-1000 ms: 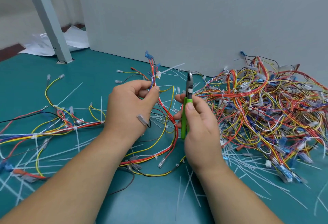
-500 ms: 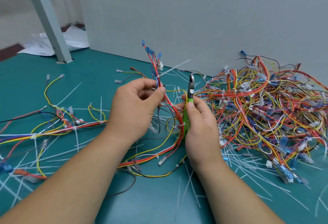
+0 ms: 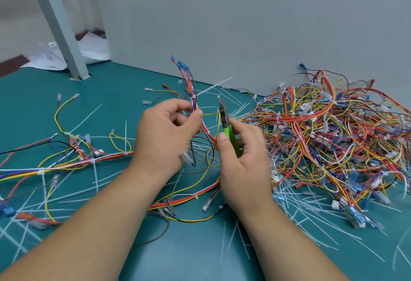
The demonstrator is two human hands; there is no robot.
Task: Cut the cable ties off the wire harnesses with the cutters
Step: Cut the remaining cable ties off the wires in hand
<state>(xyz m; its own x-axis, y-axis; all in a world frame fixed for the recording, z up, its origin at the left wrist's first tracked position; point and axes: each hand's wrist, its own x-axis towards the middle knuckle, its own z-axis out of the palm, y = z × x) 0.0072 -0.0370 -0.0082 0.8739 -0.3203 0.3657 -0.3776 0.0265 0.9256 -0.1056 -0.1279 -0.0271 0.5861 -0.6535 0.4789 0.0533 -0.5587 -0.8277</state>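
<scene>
My left hand (image 3: 165,136) pinches a red, blue and white wire harness (image 3: 189,85) between thumb and fingers, its blue-terminal end standing upright. A white cable tie (image 3: 211,87) wraps that harness just above my fingers, and its long tail sticks out to the right. My right hand (image 3: 242,158) grips the green-handled cutters (image 3: 226,125), jaws pointing up, a short way right of the tie and not touching it. The harness's lower part trails across the green table (image 3: 111,85) between my forearms.
A big tangled pile of harnesses (image 3: 333,138) lies at the right against the grey wall (image 3: 244,24). More harnesses (image 3: 66,160) stretch across the left. Cut white tie tails (image 3: 311,218) litter the table. A grey post (image 3: 60,27) stands at the back left.
My left hand has lifted the harness higher, bringing the cable tie above my fingers. The cutters in my right hand have tilted and moved slightly toward it.
</scene>
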